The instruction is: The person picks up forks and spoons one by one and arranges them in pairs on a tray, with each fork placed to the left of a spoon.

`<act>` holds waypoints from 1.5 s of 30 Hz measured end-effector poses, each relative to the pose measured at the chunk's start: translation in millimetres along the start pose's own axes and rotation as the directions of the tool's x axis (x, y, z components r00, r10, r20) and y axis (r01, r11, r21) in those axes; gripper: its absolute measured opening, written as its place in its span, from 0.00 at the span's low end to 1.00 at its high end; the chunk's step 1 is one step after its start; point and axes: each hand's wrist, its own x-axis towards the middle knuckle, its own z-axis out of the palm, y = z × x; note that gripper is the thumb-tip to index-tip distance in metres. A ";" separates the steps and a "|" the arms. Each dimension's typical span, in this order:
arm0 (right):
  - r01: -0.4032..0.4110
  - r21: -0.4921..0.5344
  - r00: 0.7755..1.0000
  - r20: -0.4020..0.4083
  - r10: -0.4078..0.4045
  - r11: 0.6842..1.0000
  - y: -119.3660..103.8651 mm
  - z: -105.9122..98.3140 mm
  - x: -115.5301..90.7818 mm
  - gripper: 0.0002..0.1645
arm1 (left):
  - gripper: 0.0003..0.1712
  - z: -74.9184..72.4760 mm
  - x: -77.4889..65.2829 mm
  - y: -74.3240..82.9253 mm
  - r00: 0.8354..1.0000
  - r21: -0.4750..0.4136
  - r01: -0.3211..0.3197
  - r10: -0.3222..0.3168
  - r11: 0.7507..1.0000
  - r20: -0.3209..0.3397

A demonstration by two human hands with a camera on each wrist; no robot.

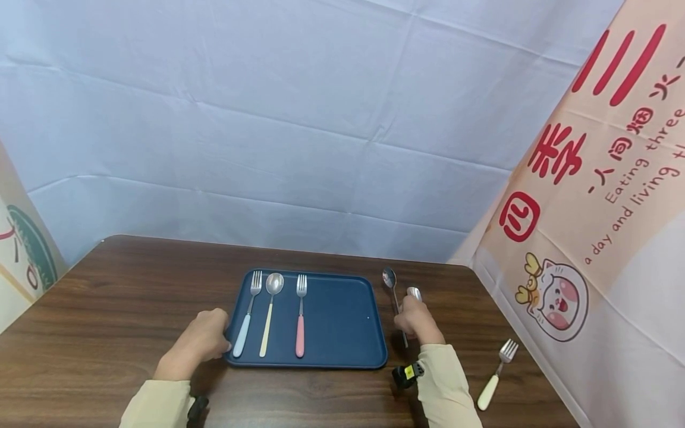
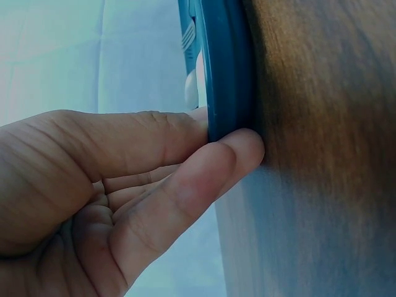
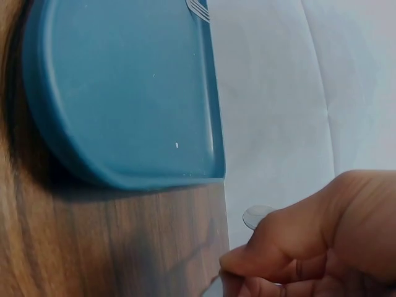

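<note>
My left hand (image 1: 207, 336) pinches the left rim of a dark blue tray (image 1: 342, 321) near its front corner; in the left wrist view the thumb lies at the top edge, fingers below. On the tray lie a fork with a light blue handle (image 1: 242, 336), a spoon with a cream handle (image 1: 266, 330) and a fork with a pink handle (image 1: 299, 336). Right of the tray, my right hand (image 1: 416, 321) pinches a silver spoon (image 1: 389, 277) by its handle, bowl pointing away. Another shiny metal piece (image 1: 414, 292) shows just beyond the fingers, its rest hidden by the hand.
A fork with a cream handle (image 1: 488, 392) lies on the wooden table (image 1: 134, 285) at the front right. Behind the table hangs a pale cloth (image 1: 267, 148); a printed banner (image 1: 615, 178) hangs along the right side.
</note>
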 end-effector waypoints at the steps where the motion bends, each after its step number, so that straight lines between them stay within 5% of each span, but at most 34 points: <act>1: -0.003 0.004 1.000 -0.001 0.003 1.000 -0.3 0.3 0.1 0.17 | 0.08 -0.2 0.0 0.2 1.000 0.001 0.002 -0.002 1.000 0.001; 45: 0.208 0.138 0.972 0.078 -0.220 0.968 -70.0 54.2 -9.9 0.24 | 0.05 -1.7 -0.7 1.8 1.000 -0.006 0.020 -0.020 1.000 0.012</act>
